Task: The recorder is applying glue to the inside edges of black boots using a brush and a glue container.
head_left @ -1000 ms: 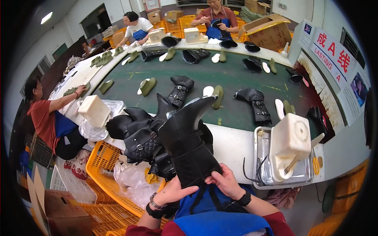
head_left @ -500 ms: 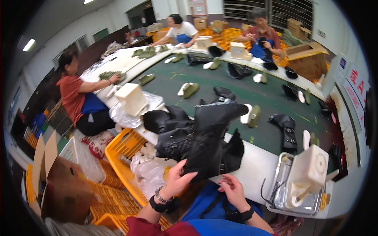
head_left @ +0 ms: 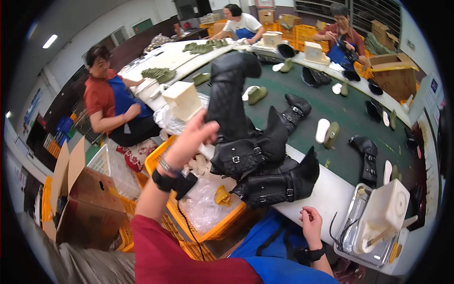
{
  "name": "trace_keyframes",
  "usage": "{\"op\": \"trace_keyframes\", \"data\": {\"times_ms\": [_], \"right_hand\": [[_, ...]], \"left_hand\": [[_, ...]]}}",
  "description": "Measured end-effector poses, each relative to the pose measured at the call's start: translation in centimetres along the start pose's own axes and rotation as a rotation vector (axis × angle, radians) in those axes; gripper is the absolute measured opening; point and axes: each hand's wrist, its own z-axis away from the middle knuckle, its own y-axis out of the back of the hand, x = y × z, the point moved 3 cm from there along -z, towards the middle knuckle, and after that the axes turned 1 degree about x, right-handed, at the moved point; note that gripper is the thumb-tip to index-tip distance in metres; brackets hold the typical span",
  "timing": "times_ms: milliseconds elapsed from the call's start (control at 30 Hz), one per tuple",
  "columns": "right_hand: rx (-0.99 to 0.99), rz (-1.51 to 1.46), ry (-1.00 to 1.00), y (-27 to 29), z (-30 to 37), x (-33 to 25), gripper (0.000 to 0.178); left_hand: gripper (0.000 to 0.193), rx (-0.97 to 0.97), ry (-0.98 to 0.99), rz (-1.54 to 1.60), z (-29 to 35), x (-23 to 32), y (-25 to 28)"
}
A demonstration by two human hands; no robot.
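Observation:
A black boot with a quilted shaft is raised over the pile, its foot pointing up and to the far right. My left hand grips the lower left edge of its shaft; some of the fingers are hidden. Below it, black boots with buckled straps lie heaped at the table's near edge, including a quilted buckled boot and a strapped boot nearest me. By the white table edge, my right hand is loosely bent, its fingers slightly apart, with nothing visible in it.
On the green surface stand green shoe shapes, white insoles and more black boots. A metal tray holds a cream container at the right. A yellow crate with plastic bags and a cardboard box sit at left. Three co-workers surround the table.
My left hand has carried the boot up and to the left, turning its foot upward. My right hand is now apart from the boots, further right. The head view has shifted left.

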Motion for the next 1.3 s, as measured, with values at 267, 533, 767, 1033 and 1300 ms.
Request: {"op": "trace_keyframes", "data": {"times_ms": [267,533,767,1033,1300], "right_hand": [[0.177,0.303,0.223,1.0,-1.1,0.8,0.012],[0.207,0.663,0.355,0.6,-2.7,0.6,0.018],[0.298,0.820,0.270,0.0,-4.7,1.0,0.014],[0.174,0.861,0.176,-0.7,-5.2,0.4,0.019],[0.198,0.848,0.161,-1.5,-5.3,0.0,0.020]], "left_hand": [[0.025,0.203,-0.026,-0.306,-19.4,1.1,6.0],[0.022,0.534,-0.060,-1.330,-34.2,-8.7,5.3],[0.009,0.439,-0.098,-1.599,-39.8,-19.9,5.7],[0.030,0.428,0.058,-1.723,-43.2,-29.0,8.1],[0.079,-0.299,0.746,-1.604,-41.4,-35.5,10.6]]}}
